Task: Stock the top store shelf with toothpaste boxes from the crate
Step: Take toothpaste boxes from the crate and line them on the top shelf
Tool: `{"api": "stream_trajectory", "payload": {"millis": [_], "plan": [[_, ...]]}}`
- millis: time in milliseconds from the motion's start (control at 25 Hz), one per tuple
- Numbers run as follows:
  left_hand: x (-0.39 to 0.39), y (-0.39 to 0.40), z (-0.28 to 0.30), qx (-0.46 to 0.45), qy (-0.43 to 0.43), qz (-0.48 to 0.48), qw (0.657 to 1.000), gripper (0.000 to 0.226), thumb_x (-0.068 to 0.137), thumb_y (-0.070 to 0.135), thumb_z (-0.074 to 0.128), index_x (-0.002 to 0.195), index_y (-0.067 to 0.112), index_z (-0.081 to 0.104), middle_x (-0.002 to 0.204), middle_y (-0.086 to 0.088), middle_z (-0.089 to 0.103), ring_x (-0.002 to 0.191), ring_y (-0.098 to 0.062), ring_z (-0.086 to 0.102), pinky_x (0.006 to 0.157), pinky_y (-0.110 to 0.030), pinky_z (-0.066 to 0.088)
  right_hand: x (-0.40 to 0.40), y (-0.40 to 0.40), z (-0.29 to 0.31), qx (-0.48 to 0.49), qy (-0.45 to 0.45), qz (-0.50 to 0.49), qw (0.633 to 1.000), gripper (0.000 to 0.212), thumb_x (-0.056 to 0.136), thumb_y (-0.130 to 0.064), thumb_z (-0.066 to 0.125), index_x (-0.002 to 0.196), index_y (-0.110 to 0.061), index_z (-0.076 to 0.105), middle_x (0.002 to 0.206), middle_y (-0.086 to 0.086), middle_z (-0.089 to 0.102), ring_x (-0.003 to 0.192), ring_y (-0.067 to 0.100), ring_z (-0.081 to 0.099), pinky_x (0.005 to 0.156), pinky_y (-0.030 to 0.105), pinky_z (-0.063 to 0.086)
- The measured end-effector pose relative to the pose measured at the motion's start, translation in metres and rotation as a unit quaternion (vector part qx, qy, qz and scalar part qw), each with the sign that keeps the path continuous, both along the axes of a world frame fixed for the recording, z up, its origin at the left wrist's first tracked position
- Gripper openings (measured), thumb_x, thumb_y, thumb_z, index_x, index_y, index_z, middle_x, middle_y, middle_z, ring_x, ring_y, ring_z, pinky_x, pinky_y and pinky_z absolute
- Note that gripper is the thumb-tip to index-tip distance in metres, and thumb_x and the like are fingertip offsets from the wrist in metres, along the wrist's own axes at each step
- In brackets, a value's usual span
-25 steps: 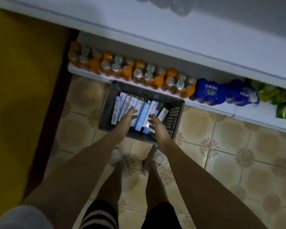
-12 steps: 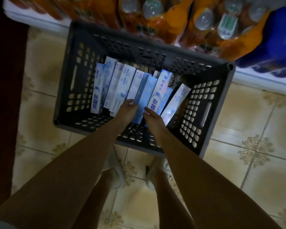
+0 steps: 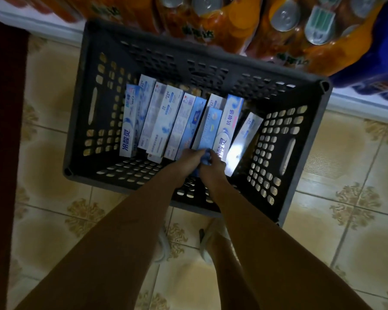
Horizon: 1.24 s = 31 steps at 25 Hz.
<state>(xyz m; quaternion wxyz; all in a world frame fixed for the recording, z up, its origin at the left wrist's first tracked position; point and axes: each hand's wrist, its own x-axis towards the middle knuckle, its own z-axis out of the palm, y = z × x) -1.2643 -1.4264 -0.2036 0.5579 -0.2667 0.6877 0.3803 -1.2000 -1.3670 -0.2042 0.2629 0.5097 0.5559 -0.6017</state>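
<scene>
Crate (image 3: pixel 92 121) sits on the tiled floor (image 3: pixel 54 220) right below you, its far wall at 12 o'clock butted against the low shelf (image 3: pixel 43 25) of orange bottles (image 3: pixel 296 30), which likely keeps it from sliding as you dig in. Boxes (image 3: pixel 159 121) stand on edge, packed side by side, leaning toward 12 o'clock, near ends up; that leaves their ends reachable from above without lifting anything off a stack. The row fills the left and middle of the crate; the 3 o'clock side is bare mesh, and the last box (image 3: pixel 244 139) tilts loose into that gap. Both your hands meet at the near ends of the middle boxes, at 6 o'clock of the row. Left hand (image 3: pixel 187 163) has its fingers curled over the near end of a blue box (image 3: pixel 208 130), clasping it from the left. Right hand (image 3: pixel 213 167) curls in from the right against the same box, its fingers also lying against the box with the large blue lettering (image 3: pixel 227 130); how many boxes that hand actually has, you cannot tell, since the fingertips are buried. The two-sided squeeze looks meant to gather several boxes as one block. Stocking seems early: crate well filled, top shelf not in view. Blue packs (image 3: pixel 385 52) sit at 2 o'clock.
</scene>
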Motion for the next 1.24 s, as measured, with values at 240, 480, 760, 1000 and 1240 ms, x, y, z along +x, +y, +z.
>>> {"api": "stream_trajectory", "payload": {"millis": [240,480,760,1000,1240], "plan": [[0.014,0.018,0.008,0.017,-0.054,-0.027,0.998,0.061,0.090,0.039,0.053,0.141,0.008,0.045,0.135,-0.017,0.055,0.117,-0.030,0.057,0.103,-0.044,0.046,0.021,0.025,0.004,-0.002,-0.038,-0.027,0.999,0.063,0.092,-0.009,0.062,0.144,-0.019,0.028,0.135,0.012,0.048,0.110,0.026,0.057,0.066,0.023,0.052],[0.020,0.018,0.005,0.044,-0.026,-0.031,0.998,0.039,0.103,0.036,0.038,0.121,0.008,0.057,0.121,-0.013,0.058,0.103,-0.022,0.059,0.101,-0.037,0.045,0.021,0.028,0.002,0.001,-0.059,-0.077,0.995,0.061,0.093,-0.016,0.064,0.141,-0.012,0.026,0.127,0.011,0.051,0.103,0.023,0.058,0.060,0.021,0.048],[0.023,0.008,0.025,0.083,-0.083,0.102,0.988,0.042,0.099,0.039,0.047,0.134,0.016,0.051,0.128,-0.009,0.059,0.107,-0.029,0.061,0.085,-0.042,0.055,0.022,0.037,0.022,0.058,-0.064,-0.099,0.991,0.029,0.093,-0.019,0.063,0.118,-0.014,0.049,0.115,0.010,0.060,0.098,0.023,0.063,0.065,0.029,0.054],[-0.010,-0.010,0.086,0.052,-0.004,0.160,0.986,0.040,0.101,0.050,0.039,0.118,0.021,0.060,0.115,-0.008,0.068,0.101,-0.027,0.063,0.084,-0.038,0.049,-0.003,0.058,0.097,-0.172,-0.022,-0.101,0.980,0.037,0.093,-0.014,0.063,0.129,-0.010,0.055,0.105,0.007,0.068,0.092,0.022,0.066,0.076,0.038,0.056],[-0.059,-0.031,0.191,0.163,0.041,0.139,0.976,0.050,0.094,0.058,0.049,0.131,0.026,0.058,0.126,-0.006,0.064,0.116,-0.025,0.061,0.095,-0.042,0.051,-0.038,0.063,0.221,-0.298,0.006,0.034,0.954,0.029,0.097,-0.019,0.057,0.125,-0.014,0.053,0.107,0.005,0.065,0.099,0.018,0.064,0.079,0.034,0.053]]}}
